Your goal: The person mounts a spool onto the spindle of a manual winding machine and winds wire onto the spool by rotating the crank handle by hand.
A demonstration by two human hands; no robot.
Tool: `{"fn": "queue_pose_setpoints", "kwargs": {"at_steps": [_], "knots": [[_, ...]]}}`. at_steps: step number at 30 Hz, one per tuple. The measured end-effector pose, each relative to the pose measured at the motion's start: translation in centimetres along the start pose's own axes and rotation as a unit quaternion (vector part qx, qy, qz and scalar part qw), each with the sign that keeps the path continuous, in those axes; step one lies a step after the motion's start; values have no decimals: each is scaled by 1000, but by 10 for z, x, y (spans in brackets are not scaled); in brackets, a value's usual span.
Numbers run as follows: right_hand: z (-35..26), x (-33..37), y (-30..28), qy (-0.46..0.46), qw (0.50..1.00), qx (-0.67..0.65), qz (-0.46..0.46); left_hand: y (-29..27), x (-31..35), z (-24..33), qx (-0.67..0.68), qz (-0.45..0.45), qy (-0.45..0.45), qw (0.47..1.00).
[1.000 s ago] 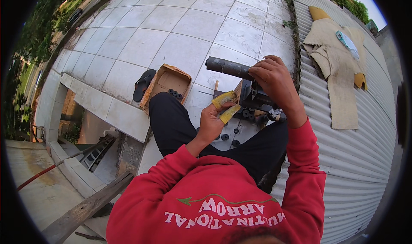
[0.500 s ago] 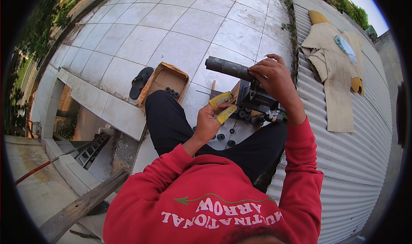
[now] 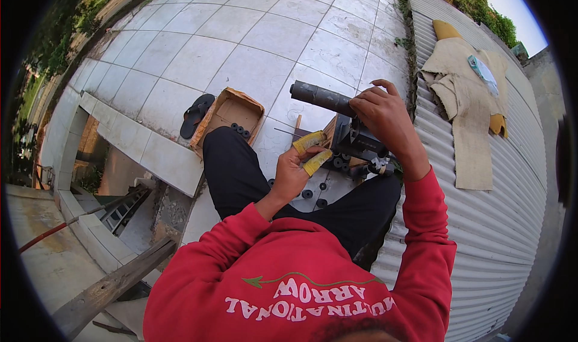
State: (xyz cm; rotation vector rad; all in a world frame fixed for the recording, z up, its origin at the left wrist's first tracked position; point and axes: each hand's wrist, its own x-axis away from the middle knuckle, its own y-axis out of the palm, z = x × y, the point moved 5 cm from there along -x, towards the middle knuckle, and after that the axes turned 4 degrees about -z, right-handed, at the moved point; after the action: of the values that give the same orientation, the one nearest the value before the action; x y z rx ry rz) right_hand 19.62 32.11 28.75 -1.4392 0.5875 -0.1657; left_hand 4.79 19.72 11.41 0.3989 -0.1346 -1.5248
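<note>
A black machine (image 3: 360,138) stands between my knees, with a dark scuffed cylinder (image 3: 319,98) reaching out to its left. My right hand (image 3: 385,114) is bent over the cylinder's right end, its fingers curled and one lifted. My left hand (image 3: 291,172) is at the machine's left side, thumb and forefinger wrapped in yellow coverings (image 3: 315,162). These two fingers come together in a pinch near a wooden block (image 3: 329,129); whatever lies between them is too small to make out. Several small black rings (image 3: 307,194) lie on the floor below the machine.
A worn cardboard box (image 3: 253,98) by my left knee holds several black rings (image 3: 239,129). Beside it is a dark sandal (image 3: 196,117). Corrugated roofing (image 3: 469,240) runs along the right, with tan cloth (image 3: 472,131) on it. A low ledge (image 3: 158,158) borders an opening at left.
My right hand has turned slightly and sunk a little at the cylinder's end. My left hand stays by the machine, nearly unmoved. The whole view has shifted slightly.
</note>
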Motion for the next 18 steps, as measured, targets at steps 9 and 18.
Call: {"fn": "queue_pose_setpoints", "kwargs": {"at_steps": [9,18], "knots": [[8,4,6,-18,998,19,65,6,-4,8,59,10,0,998],[18,2,1,0,999,-39,3,15,-24,12,47,28,26,998]]}}
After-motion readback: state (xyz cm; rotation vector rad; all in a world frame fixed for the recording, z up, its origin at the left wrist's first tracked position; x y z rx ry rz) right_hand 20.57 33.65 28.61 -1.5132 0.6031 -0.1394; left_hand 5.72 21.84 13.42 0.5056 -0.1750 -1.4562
